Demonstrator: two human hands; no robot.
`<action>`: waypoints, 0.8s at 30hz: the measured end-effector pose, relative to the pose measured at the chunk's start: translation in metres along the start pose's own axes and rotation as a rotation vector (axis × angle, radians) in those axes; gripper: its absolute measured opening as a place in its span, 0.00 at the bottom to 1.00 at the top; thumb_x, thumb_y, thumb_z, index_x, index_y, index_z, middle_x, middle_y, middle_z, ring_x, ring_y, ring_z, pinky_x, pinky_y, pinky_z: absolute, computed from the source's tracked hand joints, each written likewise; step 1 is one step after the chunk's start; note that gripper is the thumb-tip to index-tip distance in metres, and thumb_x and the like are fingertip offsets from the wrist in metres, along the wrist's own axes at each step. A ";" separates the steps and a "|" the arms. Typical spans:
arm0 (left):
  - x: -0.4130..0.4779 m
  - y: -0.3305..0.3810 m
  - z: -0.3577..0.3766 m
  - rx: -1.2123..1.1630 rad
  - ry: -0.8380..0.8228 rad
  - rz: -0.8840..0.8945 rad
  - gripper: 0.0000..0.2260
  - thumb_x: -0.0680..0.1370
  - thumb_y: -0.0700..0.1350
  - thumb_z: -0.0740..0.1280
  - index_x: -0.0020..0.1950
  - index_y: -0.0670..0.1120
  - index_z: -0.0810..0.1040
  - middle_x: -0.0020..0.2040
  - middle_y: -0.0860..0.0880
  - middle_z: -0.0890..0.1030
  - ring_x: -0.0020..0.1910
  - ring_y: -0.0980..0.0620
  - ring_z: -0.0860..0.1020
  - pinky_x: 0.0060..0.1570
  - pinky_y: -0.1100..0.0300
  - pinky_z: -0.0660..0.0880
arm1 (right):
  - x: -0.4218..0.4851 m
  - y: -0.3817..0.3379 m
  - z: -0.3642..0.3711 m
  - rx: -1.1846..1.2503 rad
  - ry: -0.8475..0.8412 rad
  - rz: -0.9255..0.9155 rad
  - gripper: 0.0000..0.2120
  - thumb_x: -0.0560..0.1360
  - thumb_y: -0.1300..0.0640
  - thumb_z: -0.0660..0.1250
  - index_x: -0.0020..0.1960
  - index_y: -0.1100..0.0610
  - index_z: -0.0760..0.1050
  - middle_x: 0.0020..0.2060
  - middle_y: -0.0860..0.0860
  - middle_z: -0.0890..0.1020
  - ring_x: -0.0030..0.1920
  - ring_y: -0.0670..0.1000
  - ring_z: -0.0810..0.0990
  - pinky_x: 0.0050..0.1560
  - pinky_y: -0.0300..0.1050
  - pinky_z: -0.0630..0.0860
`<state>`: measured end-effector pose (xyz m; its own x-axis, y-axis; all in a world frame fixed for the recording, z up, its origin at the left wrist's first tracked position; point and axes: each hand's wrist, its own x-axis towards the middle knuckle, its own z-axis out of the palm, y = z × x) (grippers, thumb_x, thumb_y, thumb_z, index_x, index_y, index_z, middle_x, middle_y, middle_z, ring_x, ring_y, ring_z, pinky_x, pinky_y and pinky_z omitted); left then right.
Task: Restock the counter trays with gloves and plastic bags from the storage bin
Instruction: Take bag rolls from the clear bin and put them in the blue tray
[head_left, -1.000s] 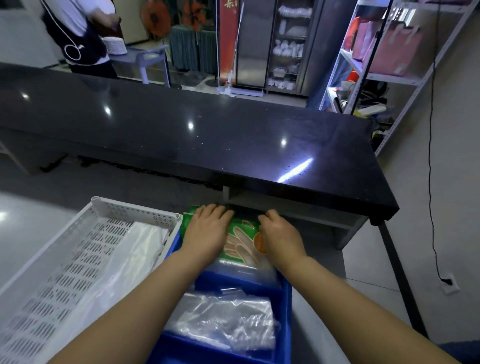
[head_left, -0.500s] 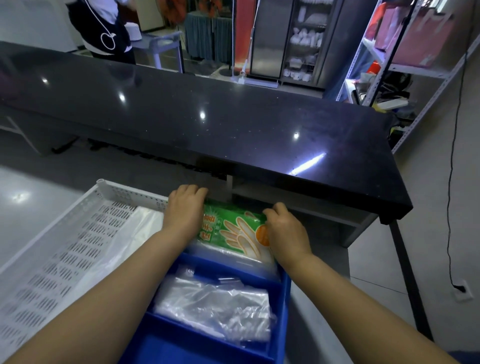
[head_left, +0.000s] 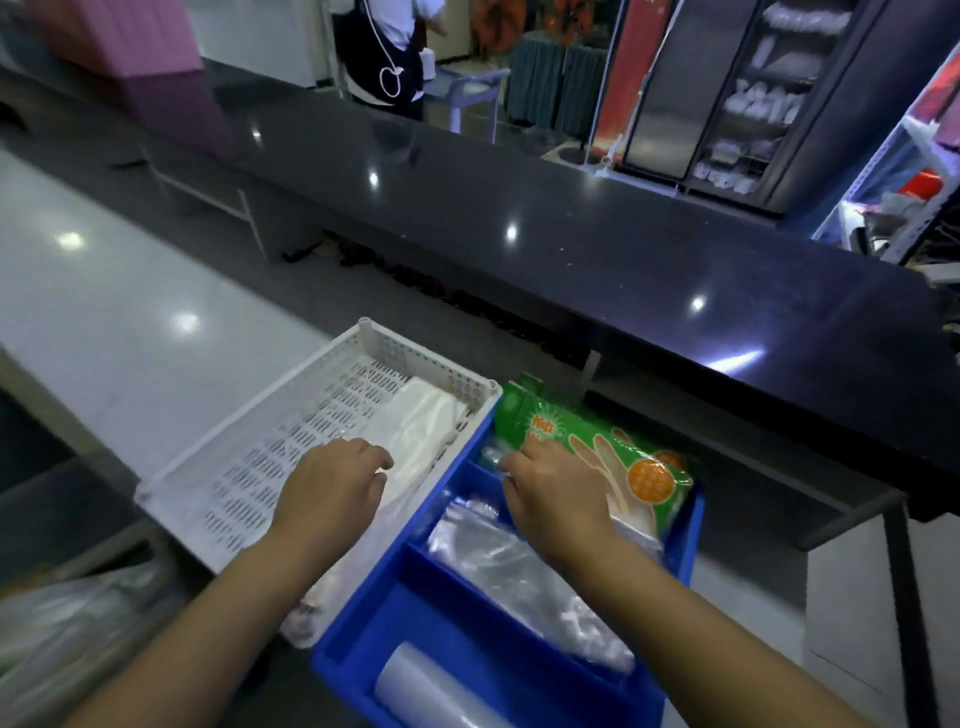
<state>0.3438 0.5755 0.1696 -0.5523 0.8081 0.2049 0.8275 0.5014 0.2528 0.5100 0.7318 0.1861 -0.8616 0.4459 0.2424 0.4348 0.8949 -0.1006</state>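
Glove pack (head_left: 623, 452): one, right hand (head_left: 556, 499) gripping; left hand (head_left: 332, 488) on white bags (head_left: 421, 421), grip unclear.

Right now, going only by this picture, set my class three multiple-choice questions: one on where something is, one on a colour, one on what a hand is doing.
1. Where is the glove pack?
A on the counter
B at the far end of the blue bin
C on the floor

2. What colour is the tray beside the bin?
A white
B red
C yellow

3. What is the right hand doing?
A hanging idle
B pressing flat, all straight
C gripping the glove pack

Key:
1 B, the pack leans in the bin's far compartment.
2 A, its perforated walls are white.
3 C, its fingers curl on the pack's edge.
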 end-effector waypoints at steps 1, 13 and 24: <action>-0.010 -0.013 -0.006 0.003 0.002 -0.012 0.05 0.72 0.40 0.70 0.46 0.46 0.82 0.43 0.47 0.84 0.41 0.43 0.80 0.42 0.52 0.75 | 0.004 -0.014 0.000 -0.013 -0.017 -0.027 0.01 0.66 0.62 0.70 0.36 0.57 0.80 0.31 0.53 0.80 0.33 0.56 0.77 0.28 0.44 0.71; -0.183 -0.272 -0.105 0.119 0.089 -0.354 0.10 0.69 0.45 0.60 0.37 0.47 0.81 0.35 0.47 0.82 0.34 0.43 0.80 0.32 0.55 0.75 | 0.054 -0.297 0.053 0.073 -0.159 -0.399 0.07 0.74 0.58 0.62 0.46 0.56 0.80 0.39 0.52 0.81 0.41 0.55 0.78 0.34 0.49 0.76; -0.310 -0.433 -0.126 0.054 -0.027 -0.768 0.06 0.72 0.40 0.68 0.45 0.47 0.83 0.42 0.46 0.84 0.39 0.43 0.79 0.35 0.55 0.74 | 0.081 -0.483 0.146 0.140 -0.346 -0.564 0.12 0.78 0.52 0.57 0.48 0.53 0.78 0.45 0.49 0.80 0.45 0.51 0.77 0.40 0.50 0.77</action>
<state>0.1437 0.0687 0.1153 -0.9716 0.2343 -0.0320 0.2175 0.9386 0.2679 0.1918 0.3384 0.1138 -0.9911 -0.1306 -0.0263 -0.1239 0.9760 -0.1791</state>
